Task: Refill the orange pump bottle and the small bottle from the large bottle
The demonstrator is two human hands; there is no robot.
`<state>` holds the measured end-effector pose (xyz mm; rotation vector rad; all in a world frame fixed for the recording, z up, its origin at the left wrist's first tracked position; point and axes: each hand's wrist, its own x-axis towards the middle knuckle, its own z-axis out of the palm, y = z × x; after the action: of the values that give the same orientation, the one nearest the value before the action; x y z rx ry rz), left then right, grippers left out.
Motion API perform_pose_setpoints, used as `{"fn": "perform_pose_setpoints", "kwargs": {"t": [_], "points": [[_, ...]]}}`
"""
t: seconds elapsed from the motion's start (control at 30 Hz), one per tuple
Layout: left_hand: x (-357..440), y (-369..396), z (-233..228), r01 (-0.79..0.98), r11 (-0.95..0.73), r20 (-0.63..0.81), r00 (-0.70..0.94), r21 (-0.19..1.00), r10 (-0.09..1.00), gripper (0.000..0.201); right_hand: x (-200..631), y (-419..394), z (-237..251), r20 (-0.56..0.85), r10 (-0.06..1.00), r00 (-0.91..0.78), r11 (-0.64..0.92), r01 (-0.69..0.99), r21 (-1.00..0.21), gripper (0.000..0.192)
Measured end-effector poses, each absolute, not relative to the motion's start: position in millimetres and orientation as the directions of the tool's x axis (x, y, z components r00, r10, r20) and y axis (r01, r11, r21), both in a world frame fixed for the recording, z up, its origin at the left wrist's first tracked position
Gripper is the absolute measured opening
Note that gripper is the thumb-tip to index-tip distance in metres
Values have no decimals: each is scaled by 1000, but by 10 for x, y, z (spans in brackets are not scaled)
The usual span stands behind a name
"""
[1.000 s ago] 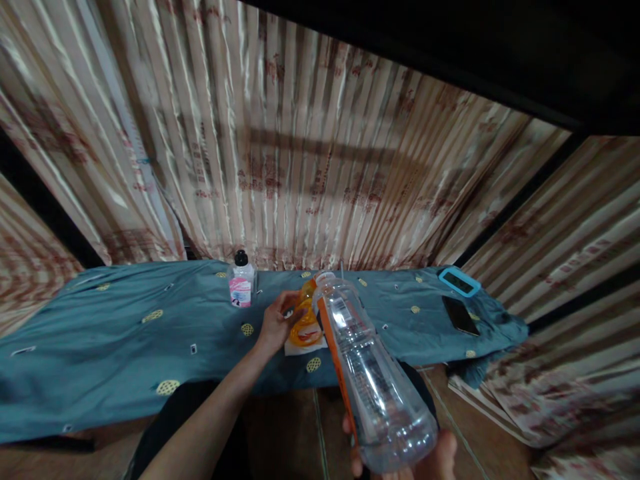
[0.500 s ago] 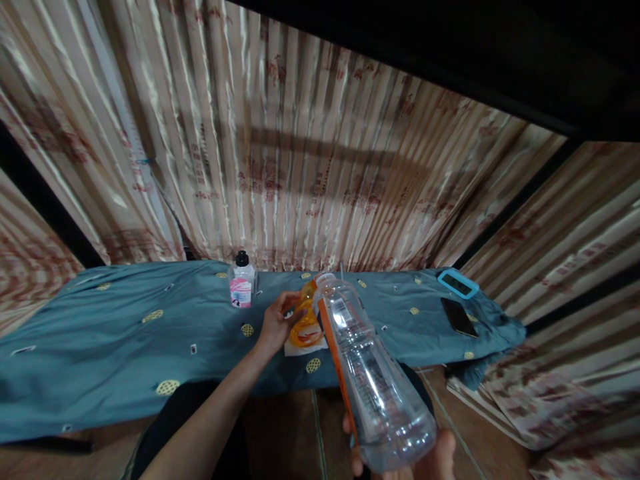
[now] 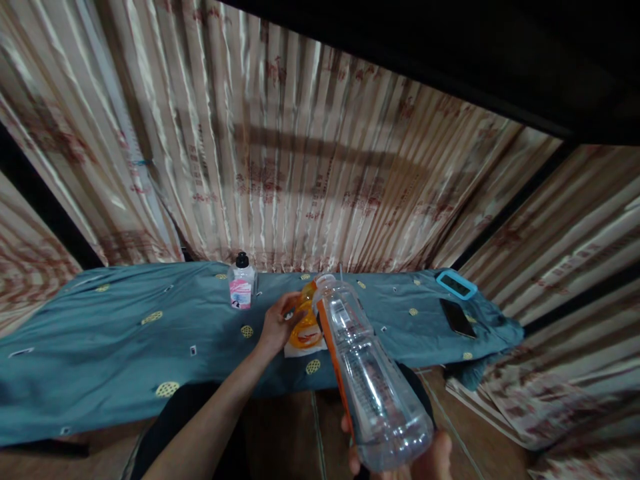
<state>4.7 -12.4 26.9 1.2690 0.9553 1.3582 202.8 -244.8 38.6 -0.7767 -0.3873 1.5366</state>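
My right hand (image 3: 400, 460) grips the base of a large clear plastic bottle (image 3: 367, 373) with an orange label, tilted so that its open neck points away from me. The neck meets an orange, glass-like cup (image 3: 304, 319) that stands on a white paper. My left hand (image 3: 276, 325) holds that cup from its left side. Whether liquid is flowing I cannot tell; the bottle looks almost empty.
A teal cloth (image 3: 125, 340) with yellow dots covers the low table. On it stand a small bottle (image 3: 241, 287) with a black cap and pink label, a dark phone (image 3: 456, 317) and a light-blue framed device (image 3: 456, 284). Striped curtains hang behind.
The view has shifted slightly; both hands, the bottle and the cup stay in nearly the same pose.
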Motion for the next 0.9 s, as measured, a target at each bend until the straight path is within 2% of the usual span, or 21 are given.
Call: {"fn": "perform_pose_setpoints", "kwargs": {"t": [0.13, 0.37, 0.57, 0.73, 0.9], "points": [[51, -129, 272, -164, -201, 213, 62, 966, 975, 42, 2013, -2435, 410, -249, 967, 61, -124, -739, -662, 96], [59, -124, 271, -148, -205, 214, 47, 967, 976, 44, 2002, -2425, 468, -247, 967, 66, -125, -722, -681, 113], [78, -129, 277, -190, -206, 216, 34, 960, 976, 45, 2027, -2453, 477, -269, 963, 1, -190, -707, -681, 104], [75, -131, 277, -170, -205, 212, 26, 964, 977, 44, 2036, -2453, 485, -257, 966, -28, -202, -699, -685, 112], [68, -135, 289, -176, -197, 207, 42, 965, 977, 46, 2057, -2452, 472, -256, 966, -34, -204, -706, -678, 108]]}}
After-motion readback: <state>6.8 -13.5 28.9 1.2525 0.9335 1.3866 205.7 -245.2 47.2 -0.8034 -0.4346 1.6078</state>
